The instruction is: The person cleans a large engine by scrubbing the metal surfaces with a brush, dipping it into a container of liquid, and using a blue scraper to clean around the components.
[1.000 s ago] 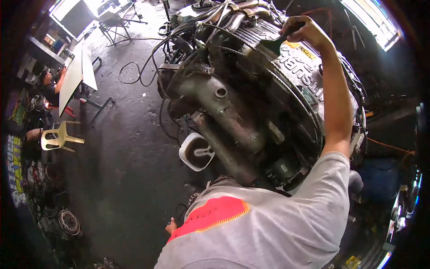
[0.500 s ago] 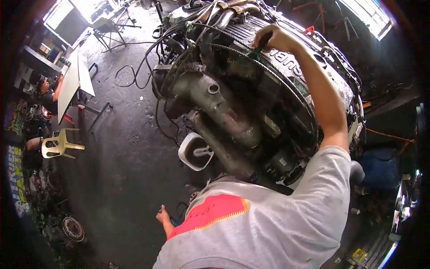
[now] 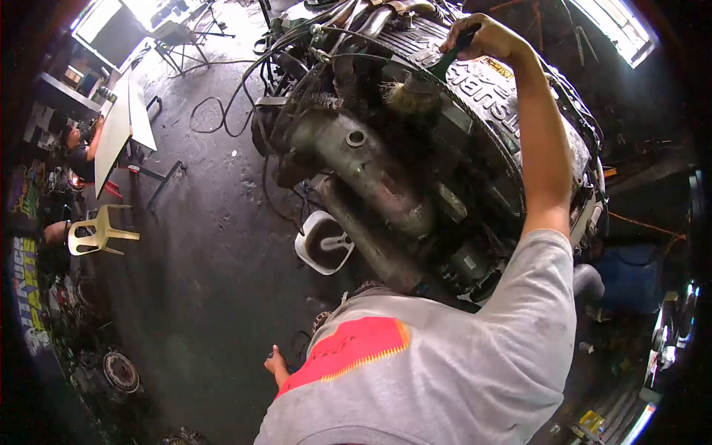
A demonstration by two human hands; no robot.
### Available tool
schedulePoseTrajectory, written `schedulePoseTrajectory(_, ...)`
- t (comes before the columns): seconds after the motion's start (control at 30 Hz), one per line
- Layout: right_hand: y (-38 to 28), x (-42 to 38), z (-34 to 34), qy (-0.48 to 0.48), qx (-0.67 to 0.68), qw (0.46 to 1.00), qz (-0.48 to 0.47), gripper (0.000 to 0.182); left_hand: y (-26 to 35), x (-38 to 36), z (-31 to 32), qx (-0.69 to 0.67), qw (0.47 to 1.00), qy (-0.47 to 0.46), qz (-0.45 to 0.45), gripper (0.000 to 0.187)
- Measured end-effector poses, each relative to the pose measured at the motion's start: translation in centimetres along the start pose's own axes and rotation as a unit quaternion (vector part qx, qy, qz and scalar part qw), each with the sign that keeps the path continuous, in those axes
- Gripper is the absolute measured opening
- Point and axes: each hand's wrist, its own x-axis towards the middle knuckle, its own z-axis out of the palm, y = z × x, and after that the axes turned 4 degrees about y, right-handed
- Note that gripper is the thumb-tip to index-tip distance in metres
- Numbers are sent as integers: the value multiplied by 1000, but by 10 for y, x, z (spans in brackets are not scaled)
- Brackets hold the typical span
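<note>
In my right hand [image 3: 478,37] is a paintbrush [image 3: 440,68] with a dark green handle; my fingers are wrapped round it. Its pale, splayed bristles point down at the upper side of a large, grimy engine [image 3: 475,93] with raised lettering on its cover. A steel cable [image 3: 452,100] runs across the engine close to the brush. Low beside my body, my left hand [image 3: 276,361] is closed with the thumb up, and what it holds is too small to make out. Below the engine's thick pipe [image 3: 371,170] stands a cut-open white container [image 3: 325,243] with dark contents.
Cables [image 3: 222,119] trail over the dark floor at the engine's left. Farther left are a cream plastic chair [image 3: 100,231] and a white-topped table [image 3: 122,133], with a person [image 3: 83,152] seated behind it. A blue drum [image 3: 627,278] stands at right.
My right hand has moved up and to the right with the brush, and the bristles now show clearly. My left hand stays low at my side. The view has shifted slightly.
</note>
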Motion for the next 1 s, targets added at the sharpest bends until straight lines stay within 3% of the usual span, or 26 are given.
schedulePoseTrajectory(0.1, 33, 13, 27, -37, -116, 990, 77, 22, 38, -24, -34, 97, 994, -29, -28, 44)
schedulePoseTrajectory(0.13, 40, 18, 32, -62, -59, 991, 103, 21, 42, -29, -38, 47, 997, -51, -45, 46)
schedulePoseTrajectory(0.23, 1, 4, -7, -5, -104, 994, 21, 23, 30, -23, -20, -36, 994, -86, -54, 47)
schedulePoseTrajectory(0.27, -58, -28, 17, 50, -65, 996, -35, 22, 21, -20, -17, -35, 994, -91, -46, 46)
schedulePoseTrajectory(0.3, -2, -5, -50, -48, 73, 996, 38, 31, 16, -16, -10, -35, 994, -94, -38, 46)
schedulePoseTrajectory(0.37, 6, -12, -45, -26, 129, 991, 38, 28, 9, -11, 0, -51, 991, -117, -32, 46)
schedulePoseTrajectory(0.43, 9, -9, 1, 36, -1, 998, 53, 22, 13, -9, 4, -72, 986, -148, -23, 45)
schedulePoseTrajectory(0.47, 13, -7, 20, -2, -73, 995, 68, 23, 18, -7, 6, -77, 984, -159, -20, 45)
schedulePoseTrajectory(0.5, 40, 0, 27, -38, -56, 993, 99, 24, 22, -8, 2, -71, 984, -162, -19, 45)
schedulePoseTrajectory(0.6, 27, -4, 28, -23, -33, 995, 92, 25, 45, -8, 9, -70, 988, -139, 15, 46)
schedulePoseTrajectory(0.63, 7, -11, 25, -10, -13, 996, 91, 25, 42, 4, 20, -65, 994, -86, 32, 46)
schedulePoseTrajectory(0.67, 8, -13, 19, 32, -33, 999, 14, 23, 44, 7, 19, -54, 997, -31, 49, 46)
schedulePoseTrajectory(0.7, 4, -11, 8, -1, -1, 999, 53, 22, 43, 9, 17, -55, 997, -29, 47, 46)
schedulePoseTrajectory(0.77, 28, -5, 10, -42, -116, 989, -86, 23, 70, -3, -11, -22, 997, -73, 30, 46)
schedulePoseTrajectory(0.8, 53, -2, 17, -32, -65, 996, -52, 24, 63, 2, -8, -19, 997, -74, 30, 46)
schedulePoseTrajectory(0.83, 44, -6, 29, 30, -141, 989, -13, 25, 52, 11, 0, -41, 997, -63, 30, 48)
schedulePoseTrajectory(0.9, 29, 1, 10, -92, -106, 989, -47, 20, 27, 29, 33, -71, 996, -50, 27, 49)
schedulePoseTrajectory(0.93, 14, 0, 4, -66, -94, 993, 8, 19, 6, 44, 49, 2, 998, -9, 57, 51)
schedulePoseTrajectory(0.97, 2, -7, 5, -45, 4, 999, -17, 22, -7, 51, 55, 74, 993, 31, 88, 53)
schedulePoseTrajectory(1.0, -1, -10, -5, -60, 70, 995, 28, 24, -11, 50, 53, 42, 997, -16, 62, 56)
